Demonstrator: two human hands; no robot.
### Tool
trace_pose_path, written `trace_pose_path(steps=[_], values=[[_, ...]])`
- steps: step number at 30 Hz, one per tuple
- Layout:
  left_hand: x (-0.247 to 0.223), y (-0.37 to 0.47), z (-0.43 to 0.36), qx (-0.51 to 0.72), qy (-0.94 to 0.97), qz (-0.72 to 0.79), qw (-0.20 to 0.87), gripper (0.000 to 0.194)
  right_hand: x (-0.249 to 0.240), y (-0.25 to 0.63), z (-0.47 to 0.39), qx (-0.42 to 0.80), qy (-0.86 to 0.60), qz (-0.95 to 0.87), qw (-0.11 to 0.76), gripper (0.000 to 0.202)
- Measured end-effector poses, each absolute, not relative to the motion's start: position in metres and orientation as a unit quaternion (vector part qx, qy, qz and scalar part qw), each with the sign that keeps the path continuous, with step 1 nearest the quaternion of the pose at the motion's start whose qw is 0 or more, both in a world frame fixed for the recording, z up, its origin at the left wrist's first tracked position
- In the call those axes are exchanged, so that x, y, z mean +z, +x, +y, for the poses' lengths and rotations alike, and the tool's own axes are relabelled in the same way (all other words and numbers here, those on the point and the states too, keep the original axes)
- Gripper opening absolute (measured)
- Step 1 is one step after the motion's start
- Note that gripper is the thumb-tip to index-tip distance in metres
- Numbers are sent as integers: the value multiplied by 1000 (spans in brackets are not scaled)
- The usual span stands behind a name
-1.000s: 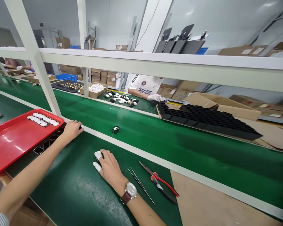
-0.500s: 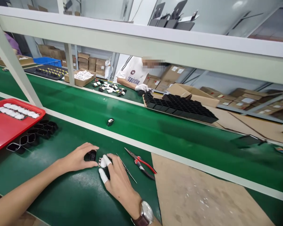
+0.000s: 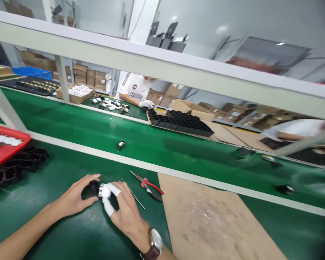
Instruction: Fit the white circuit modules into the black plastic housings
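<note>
head view: a dark green table (image 3: 70,234) fills the lower left, with a white rail (image 3: 92,152) slanting along its far edge and a brighter green belt (image 3: 157,144) beyond.
left hand (image 3: 77,195): thumb and fingers curve around a small black case (image 3: 94,188), gripping it from two sides.
right hand (image 3: 127,207): thumb and finger, both in white covers (image 3: 108,207), pinch a small white part (image 3: 106,191); a watch (image 3: 156,239) with a brown strap sits on the wrist.
white part: held between the two hands, just right of the black case, its green and metal end facing the case; i cannot tell whether it is inside.
tweezers (image 3: 137,199): lie on the table just beside the right hand, partly hidden behind it.
pliers (image 3: 147,185): rest right of the tweezers, red and black handles near the corner of a brown board (image 3: 206,224).
red tray (image 3: 5,153): at the left edge, cut off by the view, bearing rows of white pieces (image 3: 8,139); a cluster of black cups (image 3: 27,160) stands next to it.
belt: carries a lone black piece (image 3: 121,145) with white inside.
far side: a person (image 3: 135,88) in a white shirt has a white glove (image 3: 146,104) near a block of black holders (image 3: 181,122); a box (image 3: 79,99) of white bits and a heap of loose parts (image 3: 111,104) lie to the left.
</note>
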State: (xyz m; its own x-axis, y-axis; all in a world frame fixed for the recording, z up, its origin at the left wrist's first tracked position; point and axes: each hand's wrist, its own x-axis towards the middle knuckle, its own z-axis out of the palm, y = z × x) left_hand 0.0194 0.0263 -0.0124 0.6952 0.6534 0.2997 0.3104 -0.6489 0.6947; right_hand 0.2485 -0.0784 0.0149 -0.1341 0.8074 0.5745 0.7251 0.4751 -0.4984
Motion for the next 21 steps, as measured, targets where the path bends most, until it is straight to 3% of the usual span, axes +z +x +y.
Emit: trace_pose_path(steps=[4,8,12,14,17,21], values=[[-23,18,28,277,880,293,248,57,26,246,-79,38,-512,-747,422,38],[-20,12,36,219,891,294,268,77,23,254,-76,35,-519,-742,423,39],[-9,12,35,158,906,233,317,42,20,257,-80,43,-516,-727,450,47],[-5,17,31,172,903,243,308,36,21,254,-84,57,-506,-733,452,47],[-2,25,24,223,910,263,228,42,24,246,-89,77,-483,-758,432,50],[0,30,17,272,923,249,113,34,25,236,-92,68,-477,-773,413,51]])
